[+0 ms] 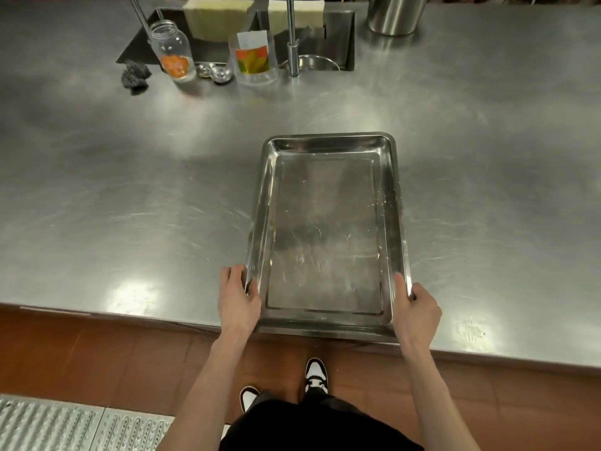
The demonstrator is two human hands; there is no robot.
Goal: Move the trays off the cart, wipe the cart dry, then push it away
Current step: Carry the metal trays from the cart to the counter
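A shiny rectangular steel tray lies lengthwise on the steel counter, its near end at the counter's front edge. My left hand grips the tray's near left rim, thumb over the lip. My right hand grips the near right rim the same way. The tray is empty and looks wet or streaked inside. No cart is in view.
At the back a sink holds pale boards, with a tap beside it. A glass jar, a plastic container, a dark scouring pad and a steel pot stand nearby. Floor grating lies lower left.
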